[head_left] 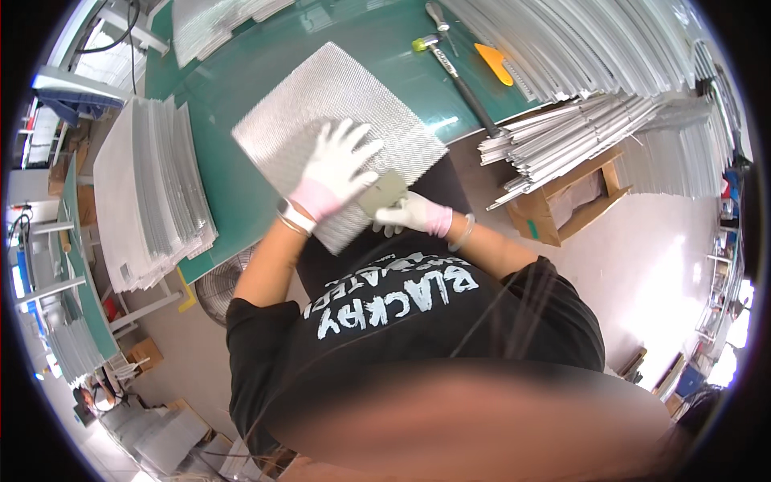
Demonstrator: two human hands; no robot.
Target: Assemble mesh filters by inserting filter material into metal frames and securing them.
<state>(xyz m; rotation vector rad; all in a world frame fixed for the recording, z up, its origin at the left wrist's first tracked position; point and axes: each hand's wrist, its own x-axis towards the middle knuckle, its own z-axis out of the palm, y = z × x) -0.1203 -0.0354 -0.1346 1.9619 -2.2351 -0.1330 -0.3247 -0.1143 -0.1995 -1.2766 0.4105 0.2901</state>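
Observation:
A silvery mesh panel [345,96] lies turned cornerwise on the green table, its near corner reaching past the front edge toward my body. My left hand [333,170], in a white glove with a pink cuff, rests palm down on the panel with fingers spread. The gloved right hand [416,215] is closed around the near end of a flat olive-grey rectangular piece [384,191]. That piece lies over the panel's near right edge, beside the left hand. Some of the right fingers are hidden beneath it.
On the green table [233,197] lie a hammer [458,79], a screwdriver [438,18] and an orange scraper [495,64]. Stacked panels stand left [152,193] and far right [578,40]. Metal strips [562,140] jut out above a cardboard box [554,210]. A fan [218,285] stands below left.

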